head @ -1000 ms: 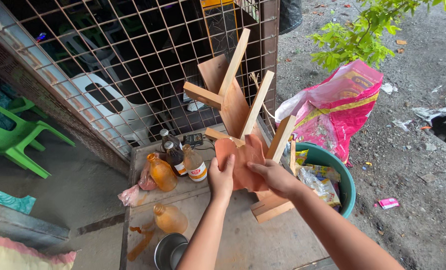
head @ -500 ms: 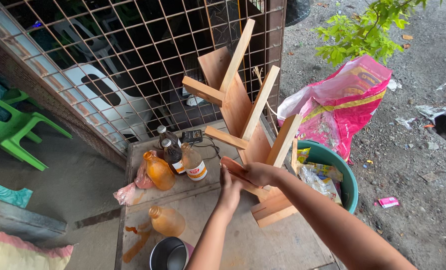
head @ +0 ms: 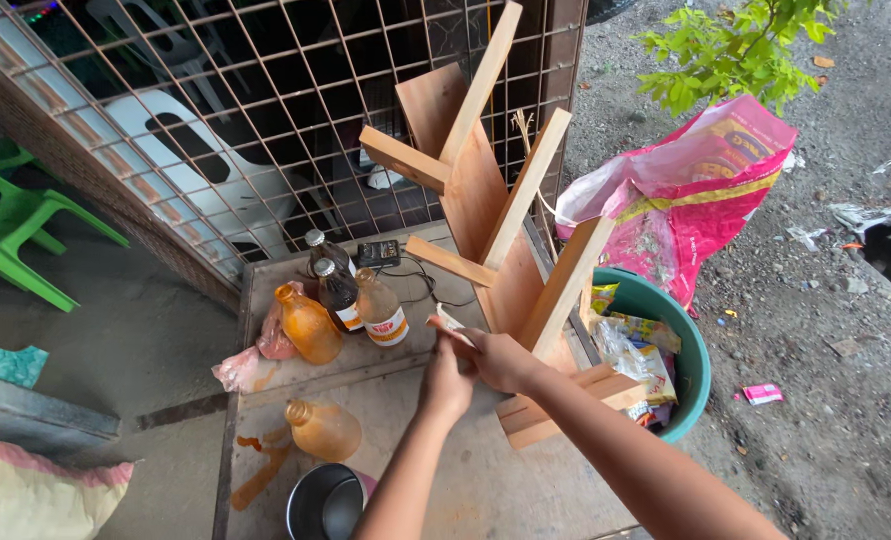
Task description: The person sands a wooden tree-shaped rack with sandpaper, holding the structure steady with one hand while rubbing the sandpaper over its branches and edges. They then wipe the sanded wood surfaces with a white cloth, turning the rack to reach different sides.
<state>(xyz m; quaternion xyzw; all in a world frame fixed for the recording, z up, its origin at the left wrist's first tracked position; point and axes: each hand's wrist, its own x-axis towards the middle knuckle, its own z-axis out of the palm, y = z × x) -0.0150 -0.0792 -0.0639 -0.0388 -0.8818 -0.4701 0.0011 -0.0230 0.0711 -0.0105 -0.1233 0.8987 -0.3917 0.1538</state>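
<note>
My left hand [head: 447, 384] and my right hand [head: 503, 361] meet over a worn wooden table [head: 526, 490], at the foot of a bare wooden frame [head: 506, 230] whose slats and legs stick up. Both hands pinch a folded orange-brown sheet [head: 452, 325]. Only its pale edge pokes out above the fingers, and the rest is hidden by my hands. My right forearm comes in from the lower right and my left from below.
Left of my hands stand three glass bottles [head: 381, 312] and an orange plastic bottle [head: 307, 326]; another bottle [head: 324, 430] lies by a metal bowl [head: 326, 505]. A teal basin [head: 694, 365] of packets and a pink sack [head: 696, 190] are on the right. A wire mesh fence [head: 216, 120] runs behind.
The orange-brown sheet was spread flat between my hands against the frame. It has been folded small and brought down to the frame's base, with both hands now close together.
</note>
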